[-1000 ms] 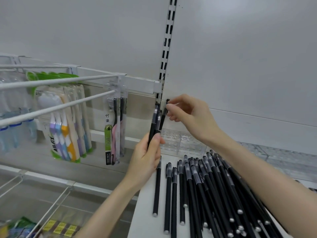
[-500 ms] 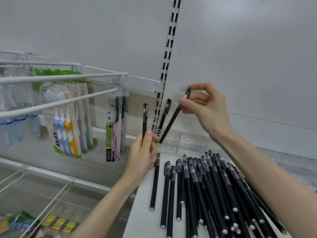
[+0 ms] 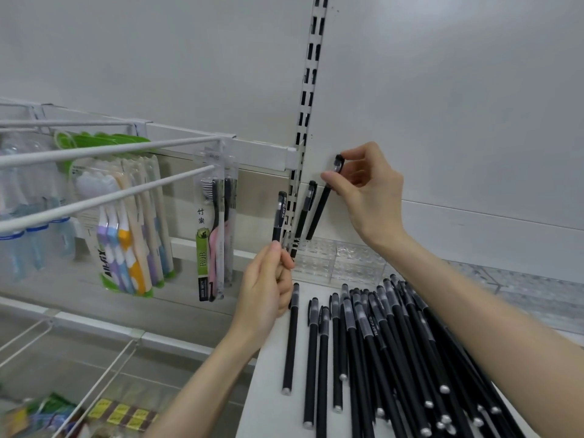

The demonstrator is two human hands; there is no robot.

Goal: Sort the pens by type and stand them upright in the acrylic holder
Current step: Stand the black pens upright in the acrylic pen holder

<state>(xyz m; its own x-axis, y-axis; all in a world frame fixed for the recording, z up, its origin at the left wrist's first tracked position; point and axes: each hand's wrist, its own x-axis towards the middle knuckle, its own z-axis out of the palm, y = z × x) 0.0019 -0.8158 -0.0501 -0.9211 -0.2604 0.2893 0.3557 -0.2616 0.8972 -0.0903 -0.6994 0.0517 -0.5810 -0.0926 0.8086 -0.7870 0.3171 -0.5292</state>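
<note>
Pens in hand: two. One black pen (image 3: 280, 216) is pinched upright near its lower end by the left hand (image 3: 267, 289); another black pen (image 3: 322, 205) is gripped by its cap end in the right hand (image 3: 363, 188), tilted, its lower tip down at the acrylic holder (image 3: 339, 263).
Pens in holder: one standing pen (image 3: 304, 213) can be seen leaning in the left end, just beside the right-hand pen; whether that one is actually seated can't be told.
Pens on shelf: way too many for an exact count, a loose pile of pens (image 3: 388, 352) is laid flat on the white shelf (image 3: 265, 403), three or four spread apart at the left, the rest overlapped.
Holder: clear, blocky, gridded with small cells, set at the shelf's back edge against the wall.
Pen look: slim matte black barrels, silver end dots, greyish clear caps with clips.
Left side: packs of toothbrushes (image 3: 126, 229) are hung on white wire hooks (image 3: 104, 172).
</note>
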